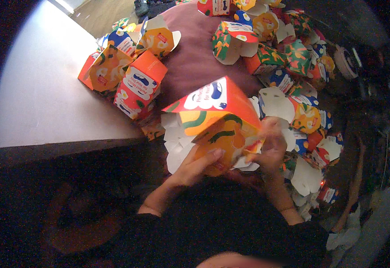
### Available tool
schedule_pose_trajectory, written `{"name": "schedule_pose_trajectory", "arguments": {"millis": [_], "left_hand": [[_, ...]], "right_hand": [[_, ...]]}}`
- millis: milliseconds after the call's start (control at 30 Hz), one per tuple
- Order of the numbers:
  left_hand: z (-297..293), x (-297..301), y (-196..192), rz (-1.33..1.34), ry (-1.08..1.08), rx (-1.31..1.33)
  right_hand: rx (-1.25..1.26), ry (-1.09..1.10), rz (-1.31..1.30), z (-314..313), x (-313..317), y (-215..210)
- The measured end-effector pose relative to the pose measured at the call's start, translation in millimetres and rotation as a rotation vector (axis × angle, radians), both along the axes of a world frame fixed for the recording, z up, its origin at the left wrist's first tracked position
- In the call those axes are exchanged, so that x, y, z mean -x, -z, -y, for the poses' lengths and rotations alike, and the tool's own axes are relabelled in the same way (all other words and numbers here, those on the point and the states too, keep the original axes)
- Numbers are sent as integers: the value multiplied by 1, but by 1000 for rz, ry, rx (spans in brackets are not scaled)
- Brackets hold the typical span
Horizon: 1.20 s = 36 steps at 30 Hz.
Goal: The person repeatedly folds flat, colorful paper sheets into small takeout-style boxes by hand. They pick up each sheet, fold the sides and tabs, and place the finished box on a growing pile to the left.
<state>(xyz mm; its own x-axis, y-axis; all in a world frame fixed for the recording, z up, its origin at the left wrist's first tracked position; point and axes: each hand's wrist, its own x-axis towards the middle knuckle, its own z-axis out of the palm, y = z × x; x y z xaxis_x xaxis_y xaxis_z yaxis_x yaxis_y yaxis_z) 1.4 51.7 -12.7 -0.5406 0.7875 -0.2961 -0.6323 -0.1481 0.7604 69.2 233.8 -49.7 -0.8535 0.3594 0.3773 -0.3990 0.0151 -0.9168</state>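
Observation:
Over a maroon cushioned surface (190,49) I hold a cardboard food box (244,105), printed red and orange with green shapes, tilted and partly folded. My left hand (197,163) grips its orange near face from the left, thumb lying on the panel. At the right edge my right hand (271,147) is blurred, with its fingers bent around a flap of the same box. White unprinted flaps (177,145) stick out on the left, beneath the box.
Left of the cushion, a white tabletop (47,89) borders a cluster of similar boxes (137,82). A large heap of colourful boxes (306,118), some with white flaps raised, spreads along the right. Dark footwear (141,9) shows at the top.

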Motion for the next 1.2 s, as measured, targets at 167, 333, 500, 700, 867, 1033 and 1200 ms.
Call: {"name": "schedule_pose_trajectory", "arguments": {"millis": [167,333,500,700,867,1033,1200], "left_hand": [[-1,3,5,-79,86,68],[3,11,-1,-208,313,31],[3,20,4,-448,620,82],[-7,16,27,-143,655,353],[-9,11,32,363,233,-334],[-3,11,27,31,164,111],[0,13,27,138,181,189]], "right_hand": [[210,-230,169,2,5,-10],[-372,-236,239,-15,-1,-33],[-397,-517,265,-28,10,-23],[-56,-311,276,-18,2,12],[-101,184,189,-17,2,18],[-612,164,-18,-15,4,2],[-903,-202,3,-32,-5,-17]]}}
